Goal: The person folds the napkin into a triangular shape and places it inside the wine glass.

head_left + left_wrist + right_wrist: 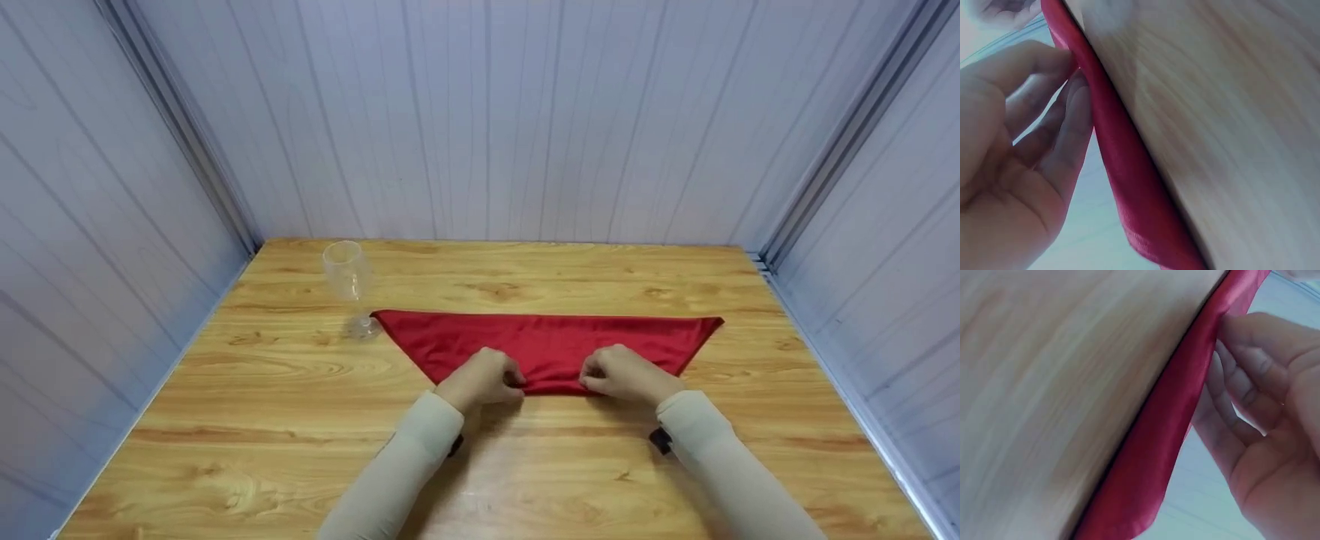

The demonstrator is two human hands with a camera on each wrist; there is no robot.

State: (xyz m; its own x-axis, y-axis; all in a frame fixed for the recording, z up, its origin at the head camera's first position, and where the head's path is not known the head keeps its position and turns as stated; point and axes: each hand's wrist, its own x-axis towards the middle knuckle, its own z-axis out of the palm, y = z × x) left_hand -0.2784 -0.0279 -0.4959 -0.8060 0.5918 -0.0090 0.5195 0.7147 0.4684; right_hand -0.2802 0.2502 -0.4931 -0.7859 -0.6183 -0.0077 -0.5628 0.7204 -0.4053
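Note:
A shiny red cloth napkin (540,341) lies on the table, folded into a long shape with a wide far edge, pointed ends and a shorter near edge. My left hand (485,379) pinches the near folded edge left of its middle. In the left wrist view, the left thumb and fingertips (1078,95) meet at the cloth. My right hand (626,373) pinches the same edge farther right. The right wrist view shows the right hand (1275,388) with its fingertips at the red fold (1168,416). Some fingertips are hidden behind the cloth.
A clear stemmed glass (349,277) stands upright at the left, its foot close to the napkin's left point. The wood-grain table (300,420) is bordered by pale panel walls (480,120) at the back and both sides.

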